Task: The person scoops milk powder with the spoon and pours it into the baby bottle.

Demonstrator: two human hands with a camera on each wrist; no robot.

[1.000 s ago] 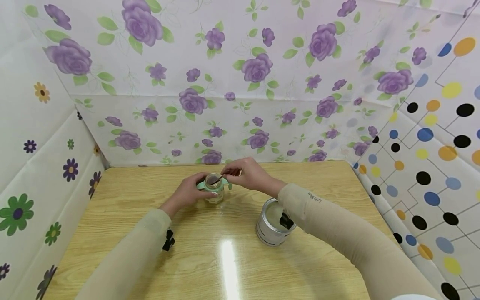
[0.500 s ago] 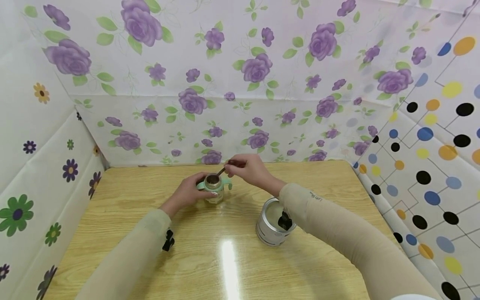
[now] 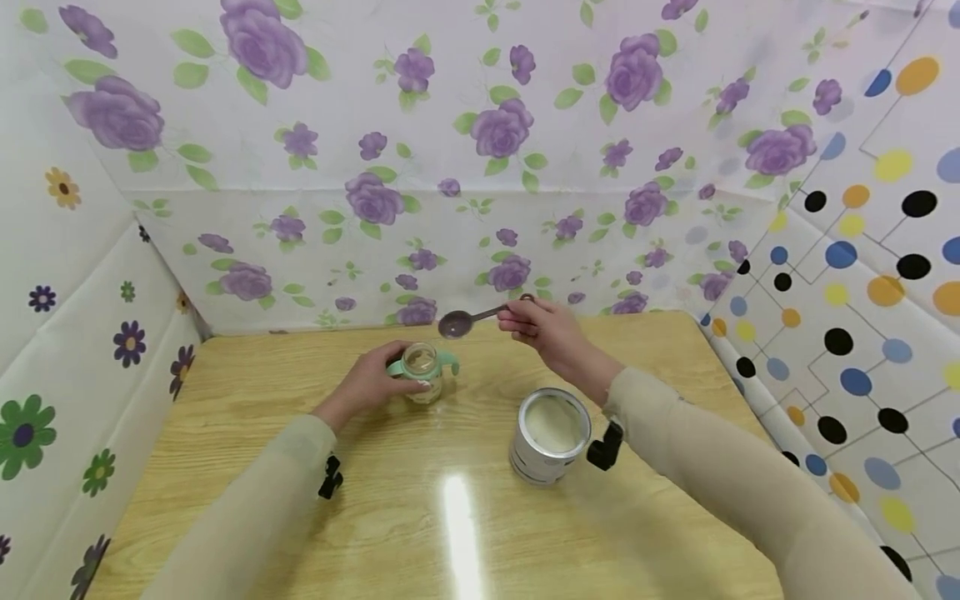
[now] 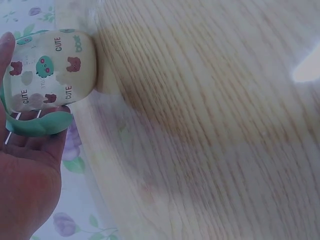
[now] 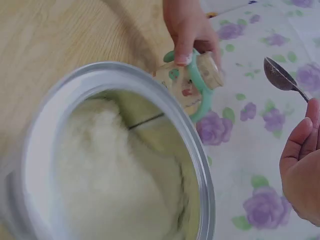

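Note:
A clear baby bottle (image 3: 424, 390) with green handles and no lid stands upright on the table. My left hand (image 3: 372, 379) holds it from the left, thumb across its front. In the left wrist view, "CUTE" and small animal prints mark the bottle (image 4: 50, 70). Beyond the can, my right hand (image 3: 551, 337) pinches a brown measuring spoon (image 3: 454, 325) by its handle, raised to the right of the bottle mouth. A trace of pale powder clings to the spoon (image 5: 280, 75) in the right wrist view.
An uncovered metal can (image 3: 534, 462) stands right of the bottle, below my right forearm. Pale powder (image 5: 105, 190) lies inside, with a thin dark line across the inner wall. Flowered sheets (image 3: 450, 250) hang behind the wooden table (image 3: 390, 517).
The spoon has come up from the bottle mouth and moved right with my right hand, which now is higher and farther from the bottle. My left hand keeps its hold.

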